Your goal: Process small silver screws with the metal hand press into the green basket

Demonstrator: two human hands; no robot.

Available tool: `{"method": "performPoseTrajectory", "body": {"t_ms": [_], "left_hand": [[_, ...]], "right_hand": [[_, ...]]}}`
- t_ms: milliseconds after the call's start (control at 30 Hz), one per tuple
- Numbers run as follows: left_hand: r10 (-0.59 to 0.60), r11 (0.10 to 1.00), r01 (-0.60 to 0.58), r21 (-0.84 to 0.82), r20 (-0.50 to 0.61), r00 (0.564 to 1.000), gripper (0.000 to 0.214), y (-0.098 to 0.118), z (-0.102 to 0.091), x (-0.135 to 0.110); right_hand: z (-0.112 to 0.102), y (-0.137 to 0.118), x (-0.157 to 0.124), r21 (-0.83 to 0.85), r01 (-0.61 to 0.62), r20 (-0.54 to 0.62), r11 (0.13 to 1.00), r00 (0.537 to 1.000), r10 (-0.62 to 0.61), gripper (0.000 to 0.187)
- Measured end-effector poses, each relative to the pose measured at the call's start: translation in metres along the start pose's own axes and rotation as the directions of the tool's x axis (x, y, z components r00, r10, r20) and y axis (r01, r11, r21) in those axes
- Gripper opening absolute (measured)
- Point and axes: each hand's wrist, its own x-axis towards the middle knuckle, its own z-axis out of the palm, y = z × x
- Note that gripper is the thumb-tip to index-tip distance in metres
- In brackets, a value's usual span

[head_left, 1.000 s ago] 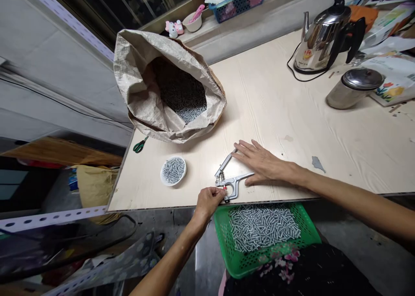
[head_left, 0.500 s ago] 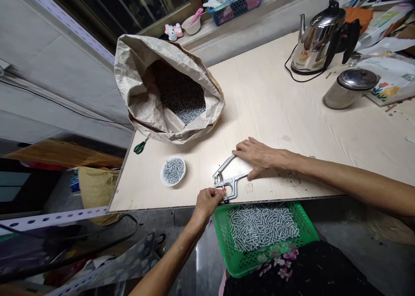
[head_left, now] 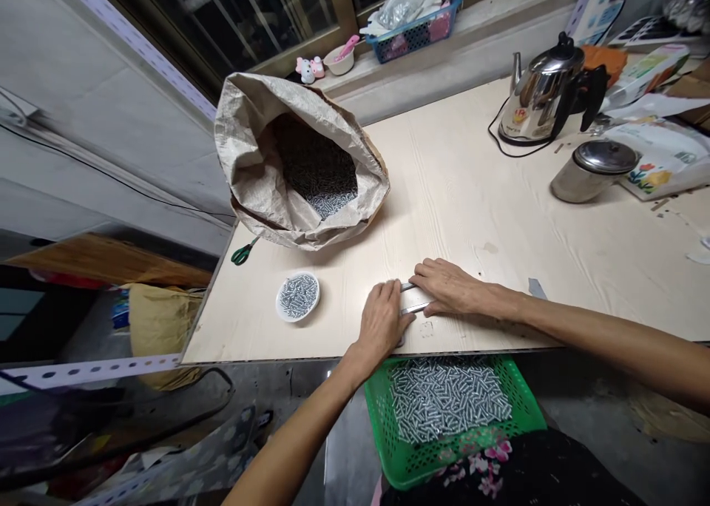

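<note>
A pair of silver hand pliers (head_left: 417,308) lies at the table's front edge, with only parts of its two handles showing. My right hand (head_left: 452,285) grips the handle ends, its fingers on the upper handle and its thumb by the lower one. Over the head of the pliers is my left hand (head_left: 381,317), fingers curled round it, so the jaws are hidden. A small white bowl (head_left: 298,297) of little metal pieces stands to the left. Below the table edge, a green plastic basket (head_left: 382,436) rests at my lap, full of short silver spring-like pieces.
A big woven sack (head_left: 238,158) of small metal parts stands open at the back left, with green-handled scissors (head_left: 242,254) beside it. At the right are a steel kettle (head_left: 535,99), a lidded metal canister (head_left: 588,173) and packets. A grey scrap (head_left: 537,288) lies beyond my right forearm.
My left hand has moved from a pinch at the jaws up over the head of the pliers. The handles look closer together in my right hand. The view has shifted slightly.
</note>
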Motion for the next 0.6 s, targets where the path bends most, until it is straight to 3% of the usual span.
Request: {"method": "performPoseTrajectory", "body": {"t_ms": [133,267,400,533,600], "left_hand": [[-0.018,0.999,0.014,0.033,0.132,0.991,0.026,0.002,0.0,0.008],[-0.043,0.999,0.04,0.028,0.12,0.992,0.008,0.006,0.002,0.005],[-0.065,0.998,0.065,0.003,0.041,0.997,0.014,0.007,0.011,-0.003],[-0.038,0.999,0.036,-0.019,-0.171,0.985,0.037,0.017,0.029,-0.025],[-0.011,1.0,0.007,-0.019,-0.202,0.979,0.042,0.026,0.039,-0.038]], "right_hand": [[0.008,-0.003,-0.002,0.036,-0.009,-0.018,0.999,1.0,0.009,0.027],[0.017,-0.008,-0.005,0.073,-0.003,-0.017,0.997,1.0,0.004,0.008],[0.014,-0.008,-0.007,0.082,-0.017,-0.056,0.997,0.998,0.022,0.007],[0.007,0.002,-0.005,0.091,0.031,-0.077,0.995,0.997,-0.024,0.052],[0.006,0.008,-0.003,0.098,0.053,-0.073,0.994,0.996,-0.046,0.05]]}}
